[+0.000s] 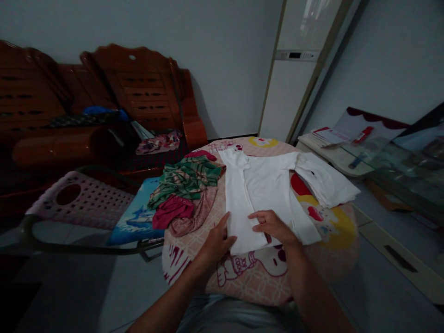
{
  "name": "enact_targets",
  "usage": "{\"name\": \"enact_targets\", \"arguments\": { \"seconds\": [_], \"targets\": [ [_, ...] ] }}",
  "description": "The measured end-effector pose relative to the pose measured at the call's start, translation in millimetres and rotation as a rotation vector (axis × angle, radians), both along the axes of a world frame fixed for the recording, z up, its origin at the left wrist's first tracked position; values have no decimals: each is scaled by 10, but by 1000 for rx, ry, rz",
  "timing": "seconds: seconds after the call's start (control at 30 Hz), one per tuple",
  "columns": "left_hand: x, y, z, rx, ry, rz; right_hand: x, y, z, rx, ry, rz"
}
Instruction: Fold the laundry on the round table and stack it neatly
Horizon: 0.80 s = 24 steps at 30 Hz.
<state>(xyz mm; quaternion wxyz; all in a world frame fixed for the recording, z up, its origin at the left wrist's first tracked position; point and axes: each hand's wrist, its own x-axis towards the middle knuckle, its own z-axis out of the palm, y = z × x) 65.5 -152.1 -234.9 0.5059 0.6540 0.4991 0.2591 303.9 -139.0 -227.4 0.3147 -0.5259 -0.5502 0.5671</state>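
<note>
A white shirt point(268, 185) lies spread on a round table, its left side turned inward as a long flat panel. At the lower left edge of that panel is my left hand point(215, 241), index finger and thumb apart and touching the cloth. My right hand point(274, 225) rests over the panel's inner edge near the hem, fingers apart, some partly curled. Neither hand visibly grips the fabric. Beside the shirt's right sleeve is a folded white garment point(326, 180). To the left sits a pile with a green plaid cloth point(185, 180) and a dark pink cloth point(172, 212).
A patterned pink tablecloth point(253, 289) covers the table. On the left stands a woven-back chair point(100, 203) with a blue cushion point(133, 217). Wooden seats point(138, 88) line the wall. Toward the right are a tall white cabinet unit point(287, 88) and a glass shelf point(409, 171).
</note>
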Motion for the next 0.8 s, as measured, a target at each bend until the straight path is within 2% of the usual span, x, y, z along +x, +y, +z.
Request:
{"name": "enact_targets", "arguments": {
  "seconds": [0.13, 0.2, 0.27, 0.33, 0.4, 0.5, 0.57, 0.63, 0.7, 0.8],
  "targets": [
    [-136, 103, 168, 144, 342, -155, -26, 5, -7, -46, -47, 4],
    [-137, 233, 266, 247, 467, -181, -43, 13, -16, -18, -56, -13],
    [-38, 406, 345, 385, 490, -150, -65, 16, -15, 13, -61, -19],
    [168, 605, 397, 547, 416, -128, -80, 13, 14, 12, -60, -15],
    [444, 801, 417, 661, 315, -179, -58, 11, 75, -3, -76, -53],
    [878, 1033, 372, 699, 255, -270, 107, 24, 179, 57, -240, -259],
    [1124, 1123, 292, 730, 245, -313, 301, 30, 195, 182, -484, -433],
    [1323, 1164, 191, 737, 220, -355, 506, 18, 139, 334, -778, -566],
    [1483, 1168, 94, 703, 200, -381, 669, -10, 29, 428, -996, -611],
    [1663, 1130, -14, 622, 161, -394, 806, -42, -112, 452, -1077, -551]
  ]
}}
